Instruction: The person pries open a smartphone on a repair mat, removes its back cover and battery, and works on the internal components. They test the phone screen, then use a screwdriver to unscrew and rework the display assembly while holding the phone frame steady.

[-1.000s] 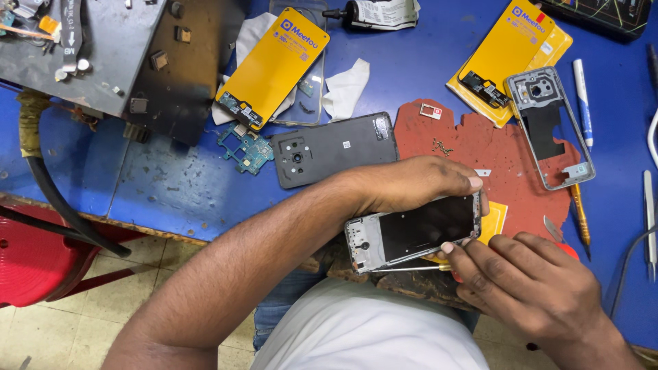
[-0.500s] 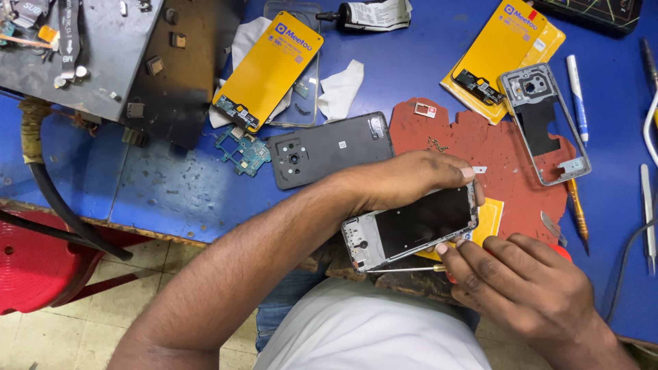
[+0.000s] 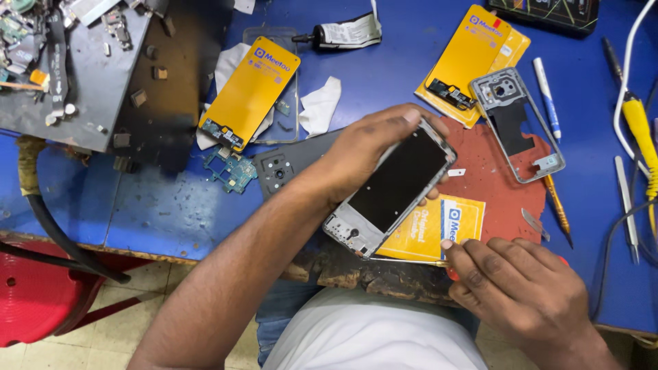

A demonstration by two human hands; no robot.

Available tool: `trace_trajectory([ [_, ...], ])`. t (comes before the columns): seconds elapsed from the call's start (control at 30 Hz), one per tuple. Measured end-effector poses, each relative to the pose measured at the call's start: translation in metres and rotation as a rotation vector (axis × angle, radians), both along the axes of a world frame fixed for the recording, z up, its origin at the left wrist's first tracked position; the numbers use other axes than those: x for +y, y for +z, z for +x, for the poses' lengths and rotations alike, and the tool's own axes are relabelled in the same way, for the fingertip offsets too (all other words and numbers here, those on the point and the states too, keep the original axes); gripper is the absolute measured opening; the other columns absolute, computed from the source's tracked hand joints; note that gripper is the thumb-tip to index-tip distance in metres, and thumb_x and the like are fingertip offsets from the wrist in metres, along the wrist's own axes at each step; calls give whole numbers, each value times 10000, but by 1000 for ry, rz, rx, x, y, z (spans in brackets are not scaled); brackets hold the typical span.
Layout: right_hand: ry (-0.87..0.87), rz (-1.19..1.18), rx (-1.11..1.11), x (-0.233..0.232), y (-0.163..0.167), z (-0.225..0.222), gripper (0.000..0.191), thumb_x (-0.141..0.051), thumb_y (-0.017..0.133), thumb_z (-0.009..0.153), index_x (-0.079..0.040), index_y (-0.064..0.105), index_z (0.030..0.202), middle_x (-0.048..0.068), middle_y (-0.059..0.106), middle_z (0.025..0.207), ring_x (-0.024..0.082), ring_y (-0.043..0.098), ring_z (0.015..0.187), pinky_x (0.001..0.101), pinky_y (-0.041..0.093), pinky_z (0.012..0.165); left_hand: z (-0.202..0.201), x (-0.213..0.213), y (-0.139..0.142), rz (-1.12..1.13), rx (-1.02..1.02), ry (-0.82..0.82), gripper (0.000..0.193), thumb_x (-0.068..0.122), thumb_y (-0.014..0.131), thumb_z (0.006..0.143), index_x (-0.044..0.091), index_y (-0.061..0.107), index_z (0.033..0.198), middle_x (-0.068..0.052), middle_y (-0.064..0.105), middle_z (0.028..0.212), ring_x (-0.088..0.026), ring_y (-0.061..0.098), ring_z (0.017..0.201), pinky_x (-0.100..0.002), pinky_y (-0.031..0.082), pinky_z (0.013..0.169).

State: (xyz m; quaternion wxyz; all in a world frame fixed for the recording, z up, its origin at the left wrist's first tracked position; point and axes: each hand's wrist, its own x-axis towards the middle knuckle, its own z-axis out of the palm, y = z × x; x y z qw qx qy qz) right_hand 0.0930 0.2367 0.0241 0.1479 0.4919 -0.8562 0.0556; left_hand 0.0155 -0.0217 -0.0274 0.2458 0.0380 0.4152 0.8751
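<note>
At frame centre, the left hand [image 3: 373, 147] is clamped over the upper end of a phone frame [image 3: 392, 192] held above the blue counter [image 3: 384, 68], its long axis running lower left to upper right. To its lower right, the right hand [image 3: 524, 294] pinches a thin tool [image 3: 411, 261] pointing left toward the frame's lower edge.

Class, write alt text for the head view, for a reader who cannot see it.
A person's left hand holds an opened phone frame tilted above a blue workbench, while the right hand rests near a yellow card. Phone parts, yellow packets and tools lie around.
</note>
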Motion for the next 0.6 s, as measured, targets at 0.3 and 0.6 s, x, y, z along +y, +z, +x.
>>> trace_trajectory([
  [0.3, -128, -42, -44, -10, 6, 8, 411, -238, 807, 735, -31, 760, 1087, 80, 730, 947, 224, 688, 803, 370, 520, 680, 6, -23, 20, 75, 90, 215, 456, 370, 393, 1100, 5, 550, 1325, -250, 711, 1047, -319, 755, 870, -426, 646, 774],
  [0.6, -241, -132, -114, -25, 4, 18, 458, -200, 832, 670, -39, 752, 1091, 70, 721, 900, 230, 706, 818, 385, 553, 710, 27, -34, 31, 77, 92, 497, 469, 372, 348, 1110, -6, 504, 1342, -264, 704, 1100, -334, 747, 908, -447, 651, 804],
])
